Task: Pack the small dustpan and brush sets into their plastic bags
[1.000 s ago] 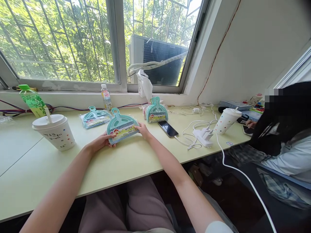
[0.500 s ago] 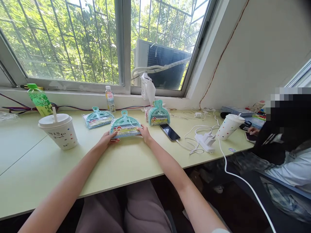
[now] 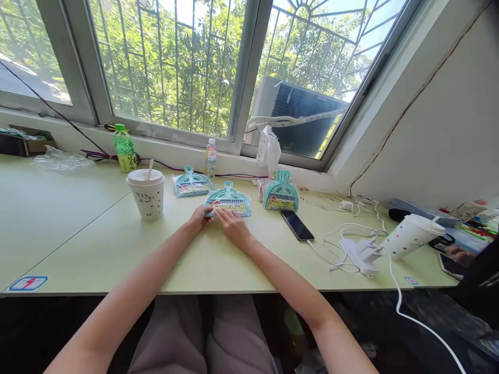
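We saw mint green on the middle dustpan (image 3: 228,195), whose label (image 3: 241,207) was yellow with red touches. The same mint ran through the left dustpan (image 3: 191,182) and the stack of dustpans (image 3: 283,190). Our table (image 3: 97,254) was pale yellow-green and our trousers (image 3: 177,337) a dusty mauve-brown. The left cup (image 3: 150,201) was white with coloured dots and dark lettering; the right cup (image 3: 411,236) was white with scattered dots. Our phone screen (image 3: 297,225) looked black, the power strip (image 3: 355,253) white, the larger bottle (image 3: 125,151) green beneath its green cap (image 3: 119,127), and the left sticker (image 3: 28,283) white, bordered blue around a red mark.
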A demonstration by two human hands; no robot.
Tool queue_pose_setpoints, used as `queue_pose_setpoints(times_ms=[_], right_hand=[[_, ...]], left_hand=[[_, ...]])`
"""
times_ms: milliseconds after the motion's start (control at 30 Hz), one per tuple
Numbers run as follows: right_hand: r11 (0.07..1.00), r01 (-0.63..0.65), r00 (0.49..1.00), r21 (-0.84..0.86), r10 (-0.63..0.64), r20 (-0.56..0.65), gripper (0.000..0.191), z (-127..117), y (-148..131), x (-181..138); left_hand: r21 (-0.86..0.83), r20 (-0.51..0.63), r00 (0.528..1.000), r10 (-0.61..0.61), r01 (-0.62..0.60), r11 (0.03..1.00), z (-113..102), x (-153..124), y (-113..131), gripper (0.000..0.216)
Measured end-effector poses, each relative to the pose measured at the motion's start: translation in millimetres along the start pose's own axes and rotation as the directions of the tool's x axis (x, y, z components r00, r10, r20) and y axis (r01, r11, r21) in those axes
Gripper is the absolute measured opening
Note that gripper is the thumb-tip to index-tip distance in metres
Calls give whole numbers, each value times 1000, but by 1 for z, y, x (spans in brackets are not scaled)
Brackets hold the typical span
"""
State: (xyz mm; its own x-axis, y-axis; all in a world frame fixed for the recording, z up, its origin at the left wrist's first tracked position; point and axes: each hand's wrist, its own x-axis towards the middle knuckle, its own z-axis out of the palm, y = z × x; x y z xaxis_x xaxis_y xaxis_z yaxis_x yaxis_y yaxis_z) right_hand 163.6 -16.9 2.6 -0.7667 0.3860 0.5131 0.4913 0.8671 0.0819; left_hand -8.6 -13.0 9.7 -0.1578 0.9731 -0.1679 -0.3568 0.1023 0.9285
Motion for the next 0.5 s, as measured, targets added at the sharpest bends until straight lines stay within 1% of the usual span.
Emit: queue_pose_setpoints(times_ms=[100, 133, 233, 300, 333, 400, 433, 467, 500], right_hand=[[1000, -11, 999, -18, 12, 42, 50, 17, 5, 5], [1000, -7, 999, -25, 8, 51, 50, 20, 9, 7], [998, -7, 995, -68, 14, 98, 50, 25, 33, 13], [995, -15, 984, -101, 33, 175, 48, 24, 55, 18], [993, -35, 974, -115, 59, 217, 48, 24, 68, 21], [974, -157, 950, -165, 195, 246, 49, 23, 93, 28], [953, -233, 930, -193, 276, 244, 52, 23, 104, 31], [936, -281, 909, -213, 331, 254, 56, 23, 114, 36], [929, -290, 891, -229, 350, 289, 61, 23, 123, 41]], left_hand=[[-1, 12, 1000, -20, 20, 1000, -3, 3, 0, 4], [6, 32, 999, -35, 35, 999, -3, 4, 0, 7], [59, 106, 988, -111, 105, 993, -1, 5, 1, 35], [111, 86, 988, -132, 122, 986, 0, 3, 1, 48], [132, 52, 993, -110, 102, 986, 0, 2, 1, 50], [168, -12, 1000, -27, 29, 985, 0, -1, 0, 51], [188, -19, 1000, 12, -8, 982, -1, -2, -1, 51], [212, -9, 999, 36, -33, 977, -1, -3, -2, 50], [237, 17, 999, 41, -44, 971, -2, -4, -2, 49]])
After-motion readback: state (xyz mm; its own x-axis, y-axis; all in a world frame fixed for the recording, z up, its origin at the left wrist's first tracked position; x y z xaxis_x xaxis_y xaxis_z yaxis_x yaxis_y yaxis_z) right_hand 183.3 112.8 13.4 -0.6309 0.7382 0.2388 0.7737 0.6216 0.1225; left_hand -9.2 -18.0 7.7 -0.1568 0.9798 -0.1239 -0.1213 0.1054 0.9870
